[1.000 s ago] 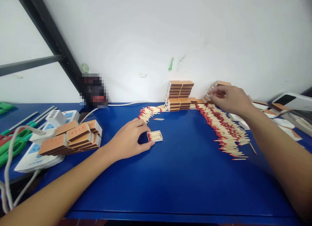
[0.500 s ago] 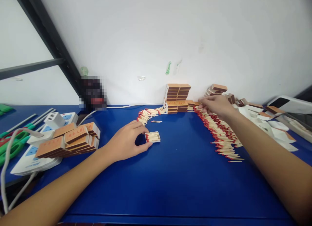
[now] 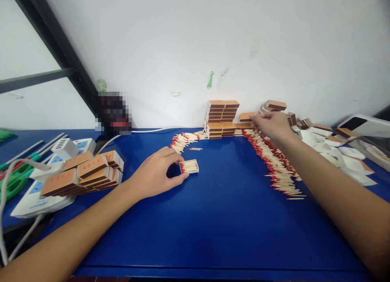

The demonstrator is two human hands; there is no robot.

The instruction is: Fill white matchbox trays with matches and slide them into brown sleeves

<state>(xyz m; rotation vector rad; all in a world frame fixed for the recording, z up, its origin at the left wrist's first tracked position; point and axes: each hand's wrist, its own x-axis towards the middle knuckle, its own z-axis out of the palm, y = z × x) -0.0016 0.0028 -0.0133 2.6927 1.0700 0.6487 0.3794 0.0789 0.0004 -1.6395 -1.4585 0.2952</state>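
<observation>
Between thumb and fingers, my left hand [image 3: 158, 172] holds the end of a white matchbox tray [image 3: 197, 171] on the blue table. Red-tipped matches [image 3: 189, 166] fill the tray. Farther off to the right, my right hand [image 3: 272, 127] pinches an orange-brown matchbox sleeve [image 3: 248, 116], raised just above the boxes by the wall. Whether that sleeve is hollow cannot be seen. Beneath and beside the right hand spreads a long pile of loose matches [image 3: 274, 164]. Left of the sleeve stands a stack of matchboxes [image 3: 222, 116].
A smaller heap of matches [image 3: 185, 141] lies behind the tray. On the left, matchboxes [image 3: 91, 170] rest on a power strip [image 3: 36, 201] near green-handled scissors [image 3: 18, 180] and cables. White trays [image 3: 332, 152] and a white device [image 3: 362, 125] crowd the right side.
My right hand has lifted the matchbox sleeve from among the boxes by the wall; it now shows clearly in the fingers. My left hand keeps its hold on the tray.
</observation>
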